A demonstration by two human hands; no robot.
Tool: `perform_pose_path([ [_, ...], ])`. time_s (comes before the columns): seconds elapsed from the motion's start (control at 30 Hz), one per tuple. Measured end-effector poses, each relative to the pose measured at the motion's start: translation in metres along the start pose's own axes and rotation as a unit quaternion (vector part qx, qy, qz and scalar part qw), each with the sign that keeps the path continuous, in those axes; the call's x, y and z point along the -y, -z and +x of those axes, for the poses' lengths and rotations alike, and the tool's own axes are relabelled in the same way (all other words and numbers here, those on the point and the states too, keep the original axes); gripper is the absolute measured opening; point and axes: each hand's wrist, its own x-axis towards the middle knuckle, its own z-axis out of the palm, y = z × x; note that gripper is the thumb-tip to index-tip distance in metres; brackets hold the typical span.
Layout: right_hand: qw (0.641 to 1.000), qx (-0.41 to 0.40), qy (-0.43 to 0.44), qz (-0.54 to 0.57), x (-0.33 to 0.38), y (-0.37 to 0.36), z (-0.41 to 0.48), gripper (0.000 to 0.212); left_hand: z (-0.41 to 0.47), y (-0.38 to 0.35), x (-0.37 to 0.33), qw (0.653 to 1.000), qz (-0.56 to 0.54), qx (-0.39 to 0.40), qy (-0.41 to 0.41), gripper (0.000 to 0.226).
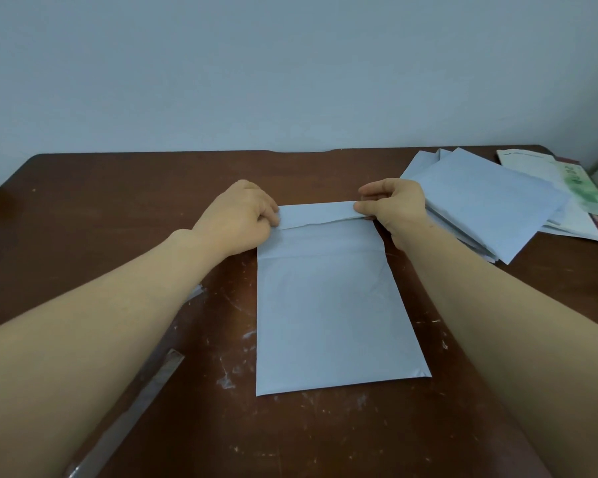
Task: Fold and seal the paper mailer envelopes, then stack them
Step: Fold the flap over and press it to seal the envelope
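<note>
A pale grey-blue paper mailer envelope (328, 312) lies flat in the middle of the dark brown table (118, 188). Its top flap (316, 213) is folded down toward me over the body. My left hand (237, 219) pinches the flap's left end with curled fingers. My right hand (392, 208) pinches the flap's right end between thumb and fingers. To the right lies a loose stack of the same envelopes (480, 198), fanned out and overlapping.
Printed papers with green marks and a red item (587, 198) lie at the table's far right corner, partly under the stack. A shiny strip of release liner (145, 395) lies under my left forearm. The tabletop is scuffed with white marks. A plain wall stands behind.
</note>
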Motion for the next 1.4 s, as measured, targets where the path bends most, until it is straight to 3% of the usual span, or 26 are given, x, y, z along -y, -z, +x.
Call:
perform_pose_path([
  [0.07, 1.0, -0.002, 0.001, -0.005, 0.0, 0.0, -0.001, 0.026, -0.001, -0.002, -0.011, 1.0, -0.004, 0.024, -0.008, 0.042],
  [0.17, 1.0, -0.005, 0.002, -0.011, 0.0, 0.0, -0.001, 0.027, -0.003, -0.012, -0.029, 0.992, 0.007, 0.122, -0.02, 0.053],
  [0.3, 1.0, -0.006, 0.005, -0.019, 0.0, -0.001, -0.001, 0.028, -0.009, -0.025, -0.037, 0.985, 0.027, 0.165, 0.048, 0.079],
  [0.4, 1.0, -0.009, 0.004, -0.024, 0.001, 0.0, -0.002, 0.028, -0.016, -0.029, -0.041, 0.982, 0.047, 0.162, 0.089, 0.09],
  [0.67, 1.0, -0.009, 0.007, -0.029, 0.0, -0.001, -0.003, 0.028, -0.017, -0.03, -0.045, 0.975, 0.084, 0.171, 0.115, 0.09],
  [1.03, 0.999, -0.005, 0.017, -0.027, -0.003, 0.0, -0.004, 0.027, -0.016, -0.035, -0.065, 0.974, 0.106, 0.158, 0.123, 0.1],
  [1.23, 1.0, 0.002, 0.02, -0.013, -0.003, 0.002, -0.004, 0.025, -0.015, -0.043, -0.075, 0.98, 0.099, 0.151, 0.083, 0.096],
  [1.4, 0.999, -0.014, 0.035, 0.003, -0.007, 0.009, -0.004, 0.028, -0.009, -0.04, -0.084, 0.971, 0.138, 0.157, 0.113, 0.105],
])
